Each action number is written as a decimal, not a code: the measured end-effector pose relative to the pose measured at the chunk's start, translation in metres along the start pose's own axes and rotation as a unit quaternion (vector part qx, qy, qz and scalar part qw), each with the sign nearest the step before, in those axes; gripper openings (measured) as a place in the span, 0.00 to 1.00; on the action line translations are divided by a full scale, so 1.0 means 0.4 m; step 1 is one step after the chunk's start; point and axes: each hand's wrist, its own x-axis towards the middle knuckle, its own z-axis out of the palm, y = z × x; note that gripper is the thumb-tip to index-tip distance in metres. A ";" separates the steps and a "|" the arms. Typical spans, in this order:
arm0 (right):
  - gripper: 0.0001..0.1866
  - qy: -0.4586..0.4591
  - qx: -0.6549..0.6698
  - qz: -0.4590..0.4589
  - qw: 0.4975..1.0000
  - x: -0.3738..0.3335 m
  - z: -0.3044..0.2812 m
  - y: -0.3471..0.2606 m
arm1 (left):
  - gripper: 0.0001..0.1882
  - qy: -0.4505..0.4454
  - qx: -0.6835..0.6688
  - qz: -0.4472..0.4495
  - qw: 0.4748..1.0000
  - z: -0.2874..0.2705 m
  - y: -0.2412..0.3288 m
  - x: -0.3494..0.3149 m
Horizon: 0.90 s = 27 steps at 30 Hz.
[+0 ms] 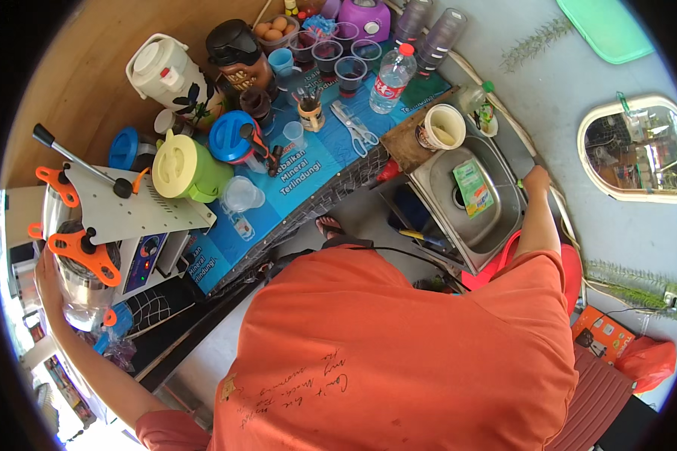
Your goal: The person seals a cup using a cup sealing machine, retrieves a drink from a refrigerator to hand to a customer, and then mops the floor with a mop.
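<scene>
Counter (282,201), blue-covered, grey wall (630,244), left hand (49,276) near machine (120,207), right hand (535,183) beside sink (505,197), fingers' grip unclear

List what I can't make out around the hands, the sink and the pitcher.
All in the head view:
- Left hand: its fingers are small and washed out by glare beside the clear roll, so their grip is unclear.
- Right hand: its own back hides the palm and anything in it.
- Sink drain: partly covered by the green packet.
- Green pitcher: its contents are hidden by the yellow lid.
</scene>
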 end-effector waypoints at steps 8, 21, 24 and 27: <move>0.11 0.061 0.023 0.021 0.998 0.042 0.060 0.002 | 0.27 0.016 0.055 -0.038 0.998 -0.029 -0.005 0.007; 0.09 -0.432 0.226 -0.611 0.624 -0.500 -0.825 -0.928 | 0.22 0.210 0.150 0.046 0.965 0.015 0.265 -0.146; 0.16 -0.291 0.354 -0.765 0.451 -0.726 -0.938 -1.153 | 0.18 0.178 0.191 0.049 0.964 0.015 0.269 -0.166; 0.23 -0.288 0.381 -0.803 0.357 -0.960 -1.069 -1.351 | 0.22 0.114 0.166 -0.028 0.979 0.031 0.253 -0.206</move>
